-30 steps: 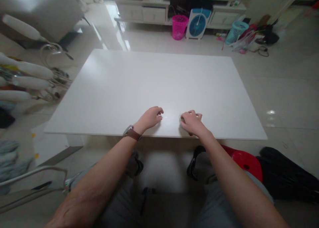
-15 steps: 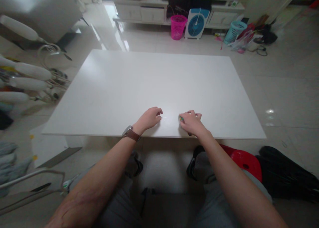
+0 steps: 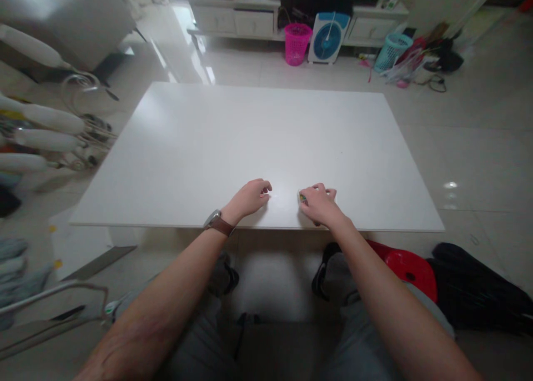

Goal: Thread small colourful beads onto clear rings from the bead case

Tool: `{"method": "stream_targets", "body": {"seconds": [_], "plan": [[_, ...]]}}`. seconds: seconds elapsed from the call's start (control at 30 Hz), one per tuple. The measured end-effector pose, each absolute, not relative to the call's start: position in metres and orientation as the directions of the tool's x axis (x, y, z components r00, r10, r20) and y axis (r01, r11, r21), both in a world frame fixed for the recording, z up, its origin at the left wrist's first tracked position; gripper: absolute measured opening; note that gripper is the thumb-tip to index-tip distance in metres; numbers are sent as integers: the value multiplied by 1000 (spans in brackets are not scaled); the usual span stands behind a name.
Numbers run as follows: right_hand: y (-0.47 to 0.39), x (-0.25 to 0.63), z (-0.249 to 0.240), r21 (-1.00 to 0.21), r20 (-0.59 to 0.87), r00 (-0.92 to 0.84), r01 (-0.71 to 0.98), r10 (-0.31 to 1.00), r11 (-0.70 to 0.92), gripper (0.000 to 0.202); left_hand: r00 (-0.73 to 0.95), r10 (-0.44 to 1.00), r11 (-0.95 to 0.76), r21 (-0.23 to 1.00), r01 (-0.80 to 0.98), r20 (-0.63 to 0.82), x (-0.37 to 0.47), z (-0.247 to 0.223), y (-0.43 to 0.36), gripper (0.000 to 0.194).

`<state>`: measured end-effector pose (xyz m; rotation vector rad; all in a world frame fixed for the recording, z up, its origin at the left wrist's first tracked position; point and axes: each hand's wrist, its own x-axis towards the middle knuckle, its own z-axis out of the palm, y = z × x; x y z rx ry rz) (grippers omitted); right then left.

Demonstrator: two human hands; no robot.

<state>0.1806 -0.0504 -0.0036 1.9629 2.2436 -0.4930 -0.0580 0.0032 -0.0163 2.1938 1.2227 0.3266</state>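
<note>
My left hand (image 3: 252, 196) rests at the front part of the white table (image 3: 266, 131), its fingers curled but apart, with nothing between thumb and fingertips. A watch with a brown strap (image 3: 220, 223) is on that wrist. To the right, my right hand (image 3: 320, 202) is closed over a small flat object (image 3: 302, 197) near the table's front edge. Only a pale rim and a yellow-green patch of this object show; the palm and fingers cover the rest.
Beyond the table stand a pink basket (image 3: 297, 44), a blue and white fan (image 3: 328, 39) and a light blue basket (image 3: 392, 52). A red stool (image 3: 410, 271) and a black bag (image 3: 478, 295) are below the front right edge.
</note>
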Motion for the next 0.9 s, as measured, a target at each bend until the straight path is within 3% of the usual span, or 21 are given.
{"method": "stream_targets", "body": {"seconds": [0.53, 0.7, 0.9], "plan": [[-47, 180, 4, -214, -221, -135, 973, 966, 86, 31, 543, 838, -405, 605, 685, -53, -58, -15, 3, 16], [-46, 173, 10, -426, -160, -112, 904, 981, 34, 31, 506, 862, -336, 723, 604, -21, -52, -10, 0, 15], [-48, 161, 7, -706, -88, -203, 704, 975, 83, 29, 474, 880, -164, 928, 333, -15, -39, -8, -6, 23]]}}
